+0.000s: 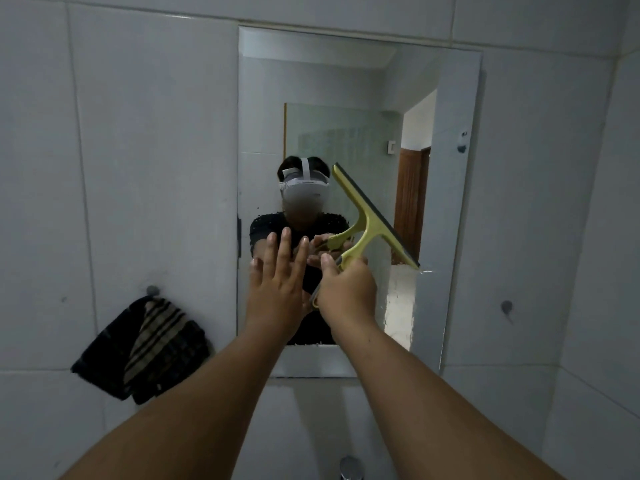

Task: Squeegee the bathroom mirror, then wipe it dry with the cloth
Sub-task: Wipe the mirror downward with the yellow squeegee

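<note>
Right hand (346, 289) curled round handle of yellow squeegee (372, 220), blade slanting from 11 to 5 o'clock across mirror (329, 71), lower tip near mirror's right side; whether blade touches glass cannot be told. Left hand (277, 285) raised flat, fingers straight and spread wide, holding nothing, just at 9 o'clock of right hand. Dark striped cloth (145, 348) hangs from wall hook (152, 291) on tiled wall (138, 150), at 8 o'clock of mirror. Faucet top (351, 467) at 6 o'clock, bottom edge.
</note>
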